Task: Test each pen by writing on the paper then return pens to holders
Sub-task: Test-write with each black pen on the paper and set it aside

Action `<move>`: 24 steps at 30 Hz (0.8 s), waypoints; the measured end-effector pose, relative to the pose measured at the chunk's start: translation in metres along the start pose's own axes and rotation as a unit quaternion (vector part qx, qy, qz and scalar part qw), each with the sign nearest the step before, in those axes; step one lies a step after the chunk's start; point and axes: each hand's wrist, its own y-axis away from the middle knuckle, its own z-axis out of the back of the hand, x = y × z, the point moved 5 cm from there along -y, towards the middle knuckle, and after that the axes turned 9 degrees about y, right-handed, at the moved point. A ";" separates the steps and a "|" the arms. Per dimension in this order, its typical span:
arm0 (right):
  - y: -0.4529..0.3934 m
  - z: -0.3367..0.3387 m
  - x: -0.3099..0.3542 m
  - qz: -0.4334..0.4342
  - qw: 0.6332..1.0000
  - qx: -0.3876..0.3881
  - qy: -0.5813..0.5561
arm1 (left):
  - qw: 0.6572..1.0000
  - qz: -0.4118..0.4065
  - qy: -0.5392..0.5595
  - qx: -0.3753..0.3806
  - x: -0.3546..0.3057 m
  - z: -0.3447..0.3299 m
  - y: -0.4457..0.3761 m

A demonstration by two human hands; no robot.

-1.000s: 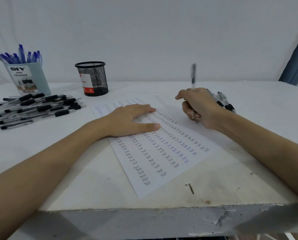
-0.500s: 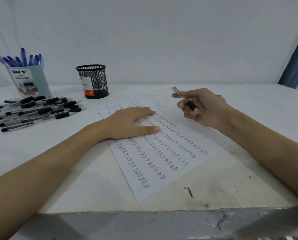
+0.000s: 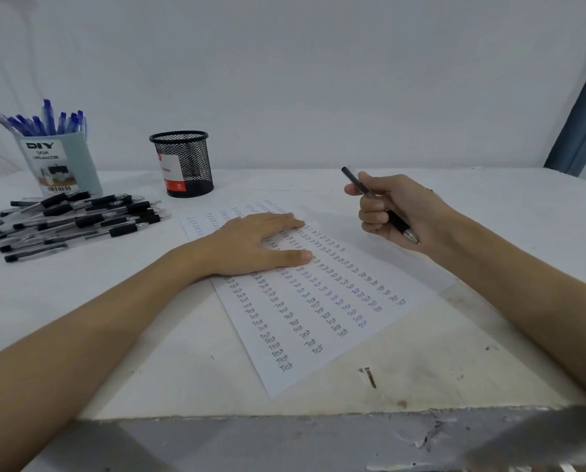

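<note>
Black pen (image 3: 380, 207) being held in curled right-hand fingers (image 3: 373, 212) at frame centre-right, above paper (image 3: 318, 318); left hand (image 3: 250, 247) pressing flat. Probably heading next for mesh holder (image 3: 182, 163), upper left.

Just one head-worn wide-angle cam here, looking forward and down from close over the surface (image 3: 489, 212), near edge at bottom, back wall (image 3: 318, 80) filling the top.

Black pen (image 3: 380, 206) tilted above word-filled paper (image 3: 318, 301); black pens (image 3: 73, 219) heaped beside two holders (image 3: 182, 165).
</note>
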 end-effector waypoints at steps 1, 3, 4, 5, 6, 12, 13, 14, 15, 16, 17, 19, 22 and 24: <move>-0.001 0.002 0.000 -0.001 1.000 -0.006 0.004 | 1.000 0.001 0.001 0.000 0.000 0.000 0.000; -0.001 0.005 0.001 0.008 0.999 -0.023 0.027 | 1.000 0.002 0.003 0.000 0.000 0.000 0.000; -0.001 0.007 0.004 0.020 0.997 -0.046 0.060 | 1.000 0.003 0.003 0.000 -0.001 0.000 0.001; -0.001 0.011 0.008 0.037 0.990 -0.080 0.107 | 1.000 0.003 0.004 0.000 -0.001 0.001 0.001; -0.002 0.015 0.012 0.053 0.979 -0.117 0.155 | 1.000 0.004 0.005 0.000 -0.001 0.001 0.001; -0.001 0.055 0.032 0.107 0.892 -0.250 0.363 | 0.999 0.009 0.005 -0.041 0.001 0.006 0.002; -0.001 0.064 0.034 0.112 0.869 -0.274 0.396 | 0.999 0.011 0.008 -0.043 0.001 0.006 0.001; -0.002 0.073 0.033 0.115 0.848 -0.293 0.426 | 0.999 0.014 0.013 -0.043 0.003 0.007 0.001; -0.003 0.080 0.031 0.114 0.830 -0.306 0.453 | 0.999 0.013 0.019 -0.041 0.003 0.007 0.001; -0.005 0.085 0.028 0.109 0.817 -0.308 0.476 | 0.999 0.012 0.024 -0.039 0.003 0.006 0.001; -0.008 0.087 0.025 0.103 0.809 -0.302 0.494 | 0.999 0.010 0.027 -0.037 0.003 0.006 0.001; -0.011 0.088 0.020 0.095 0.797 -0.290 0.521 | 0.999 0.007 0.030 -0.037 0.003 0.006 0.000; -0.011 0.084 0.021 0.105 0.789 -0.290 0.531 | 0.998 0.004 0.038 -0.041 0.004 0.007 0.000; -0.010 0.083 0.022 0.109 0.788 -0.285 0.534 | 0.998 0.000 0.041 -0.041 0.004 0.006 0.001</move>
